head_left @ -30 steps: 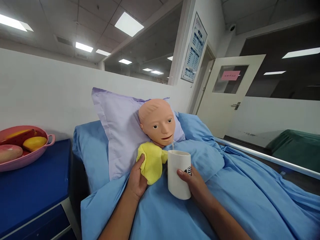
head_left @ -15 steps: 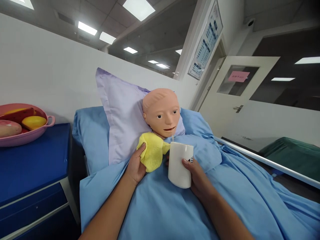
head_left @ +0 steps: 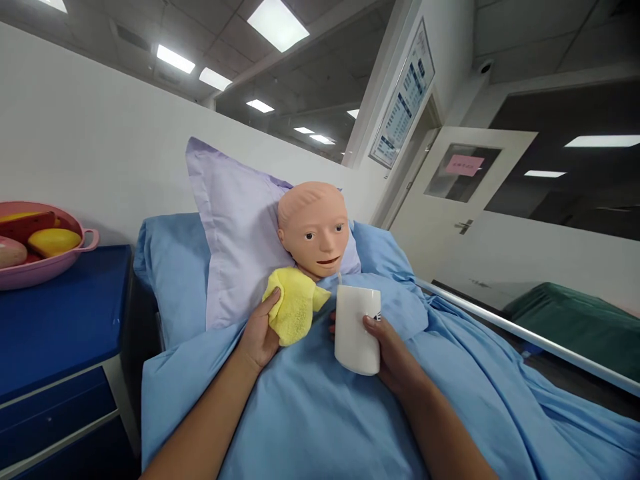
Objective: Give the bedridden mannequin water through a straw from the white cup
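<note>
A yellow cloth is gripped in my left hand, just below the chin of a mannequin head. My right hand is wrapped round a white mug, with the thumb on its near side and fingertips showing past its left edge. A thin pale straw sticks up from the mug's rim, its top a little below and to the right of the mannequin's mouth. The head rests against a lilac pillow, and a blue quilt lies below it under my forearms.
On the left, a blue bedside cabinet carries a pink basin with toy fruit in it. A white bed rail runs along the right side. Behind stand a wall and an open door; a green covered shape lies beyond the rail.
The straw's tip has come away from the mannequin's mouth as the mug shifted slightly down. The whole view has turned a little, moving the scene leftward. Both hands keep their hold.
</note>
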A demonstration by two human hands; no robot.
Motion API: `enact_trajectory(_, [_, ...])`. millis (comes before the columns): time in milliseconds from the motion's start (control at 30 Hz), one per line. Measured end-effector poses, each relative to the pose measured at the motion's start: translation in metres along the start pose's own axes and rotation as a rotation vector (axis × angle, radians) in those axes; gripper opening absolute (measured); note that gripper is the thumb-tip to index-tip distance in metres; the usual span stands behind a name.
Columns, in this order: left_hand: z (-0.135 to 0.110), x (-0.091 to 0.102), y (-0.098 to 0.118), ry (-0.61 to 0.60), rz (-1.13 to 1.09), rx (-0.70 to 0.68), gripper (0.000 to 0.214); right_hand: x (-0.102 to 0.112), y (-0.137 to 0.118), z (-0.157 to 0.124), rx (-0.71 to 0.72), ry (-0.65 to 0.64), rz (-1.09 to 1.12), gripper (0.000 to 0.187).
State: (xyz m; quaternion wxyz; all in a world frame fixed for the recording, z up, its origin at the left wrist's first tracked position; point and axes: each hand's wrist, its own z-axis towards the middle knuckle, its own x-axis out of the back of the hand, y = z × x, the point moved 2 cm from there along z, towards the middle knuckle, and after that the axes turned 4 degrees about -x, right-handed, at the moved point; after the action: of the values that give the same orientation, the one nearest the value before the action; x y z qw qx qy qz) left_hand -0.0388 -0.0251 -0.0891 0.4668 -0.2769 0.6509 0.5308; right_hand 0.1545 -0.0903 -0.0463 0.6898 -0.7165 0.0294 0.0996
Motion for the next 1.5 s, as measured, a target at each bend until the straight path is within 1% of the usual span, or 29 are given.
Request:
enact_trajectory(167, [0.001,0.002,-0.001,-0.036,0.001,0.003,0.045,-0.004,0.002,-0.002,0.03,-0.014,-0.038,0.046])
enact_trajectory(433, [-0.002,0.0,0.0,-0.016,0.02,-0.003,0.045,-0.004,0.003,-0.003,0.043,-0.007,-0.054,0.047])
enact_trajectory(733, [-0.002,-0.002,0.001,-0.009,0.015,-0.004,0.043,-0.005,0.003,-0.003,0.072,-0.013,0.02,0.047])
enact_trajectory(1000, [-0.002,0.0,0.001,-0.016,0.015,0.0,0.045,-0.001,0.008,0.0,0.09,-0.013,0.019,0.048])
enact_trajectory(1167, [-0.003,-0.001,0.001,0.002,0.088,-0.009,0.048,-0.005,0.009,-0.002,0.118,0.039,0.018,0.049])
enact_trajectory(1200, [-0.006,-0.001,0.0,0.002,0.133,-0.035,0.049,-0.006,0.01,-0.002,0.142,0.055,0.023,0.05])
enact_trajectory(1267, [-0.013,-0.002,-0.001,0.004,0.285,-0.144,0.053,-0.007,0.011,-0.003,0.203,0.075,0.035,0.05])
enact_trajectory(1333, [-0.023,-0.001,-0.001,0.055,0.527,-0.312,0.056,-0.007,0.012,-0.002,0.263,0.093,0.054,0.049])
enact_trajectory(1367, [-0.027,-0.002,0.0,0.11,0.67,-0.414,0.054,-0.005,0.013,-0.001,0.285,0.103,0.069,0.048])
enact_trajectory(1400, [-0.031,-0.003,0.001,0.169,0.814,-0.541,0.052,-0.004,0.014,0.001,0.3,0.116,0.091,0.047])
enact_trajectory(1433, [-0.034,-0.008,0.004,0.214,0.951,-0.695,0.049,-0.002,0.015,0.002,0.312,0.13,0.119,0.046])
enact_trajectory(1467, [-0.036,-0.015,0.007,0.226,1.074,-0.884,0.046,0.0,0.016,0.003,0.318,0.146,0.149,0.045])
enact_trajectory(1500, [-0.036,-0.027,0.009,0.188,1.181,-1.102,0.043,0.002,0.016,0.004,0.32,0.159,0.18,0.044])
